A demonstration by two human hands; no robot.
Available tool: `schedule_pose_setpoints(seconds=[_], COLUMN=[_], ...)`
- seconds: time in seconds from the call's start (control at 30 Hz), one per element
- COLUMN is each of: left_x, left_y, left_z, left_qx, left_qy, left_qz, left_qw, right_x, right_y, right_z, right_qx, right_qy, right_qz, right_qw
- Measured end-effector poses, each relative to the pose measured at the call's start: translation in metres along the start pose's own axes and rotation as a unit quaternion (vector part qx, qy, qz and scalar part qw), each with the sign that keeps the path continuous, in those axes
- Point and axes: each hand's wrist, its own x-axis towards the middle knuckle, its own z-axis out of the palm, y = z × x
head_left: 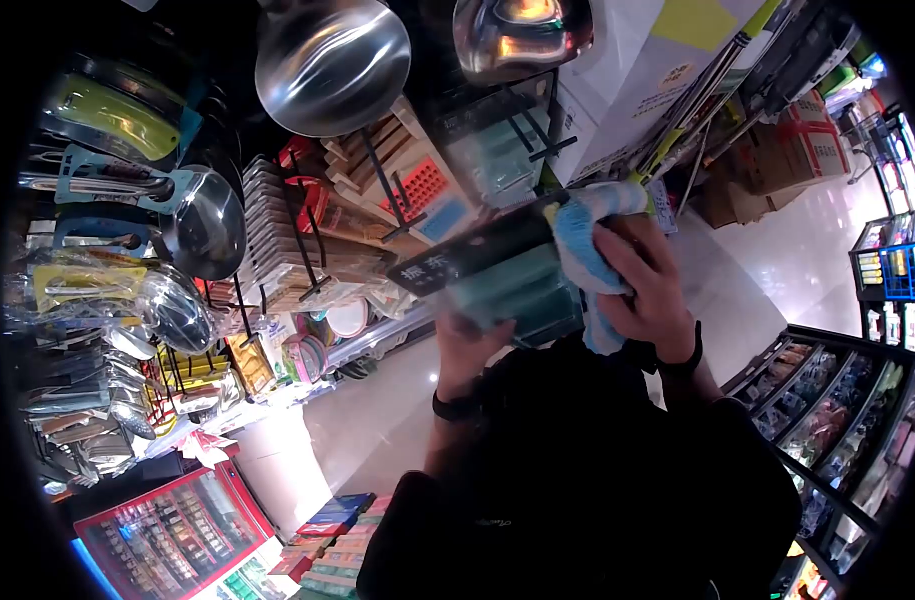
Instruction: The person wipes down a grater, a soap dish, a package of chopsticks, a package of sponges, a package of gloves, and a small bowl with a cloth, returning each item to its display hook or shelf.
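Note:
My left hand (469, 350) is closed on the lower edge of a flat package (522, 290). The package has a dark header strip with pale characters and a greenish see-through front; what is inside is too blurred to name. In my right hand (649, 280) a light blue and white cloth (582, 245) is bunched up, its upper part against the right end of the header strip. Part of the cloth hangs down beside the package. A similar green-fronted package (502, 165) hangs on the rack just beyond.
Steel ladles (334, 70) hang close above, from a rack with protruding hooks (552, 148). Wooden-handled packs (402, 170) and utensils crowd the left. A white carton (627, 95) stands at upper right. Divided bins (827, 410) are at lower right, cardboard boxes (777, 160) behind.

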Motion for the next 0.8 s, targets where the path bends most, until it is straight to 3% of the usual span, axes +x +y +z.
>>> schedule_pose_setpoints(seconds=[0.1,0.2,0.37,0.53,0.8], left_x=[0.002,0.000,0.002,-0.001,0.001], left_y=[0.009,0.028,0.016,0.009,0.024], left_z=[0.002,0.009,-0.009,-0.017,0.000], left_qx=[-0.014,-0.075,-0.065,-0.029,-0.093], left_qy=[0.012,0.074,0.025,0.016,0.046], left_qz=[0.050,-0.001,0.029,0.000,0.012], left_qw=[0.999,0.994,0.997,0.999,0.995], right_x=[0.004,-0.008,-0.022,-0.020,-0.008], right_y=[-0.001,0.003,0.008,0.009,0.014], right_z=[0.000,0.003,0.004,0.005,-0.007], right_qx=[-0.003,0.022,0.025,0.046,0.083], right_qy=[-0.063,-0.116,-0.145,-0.105,-0.011], right_qz=[0.000,0.014,0.027,0.014,0.007], right_qw=[0.998,0.993,0.989,0.993,0.996])
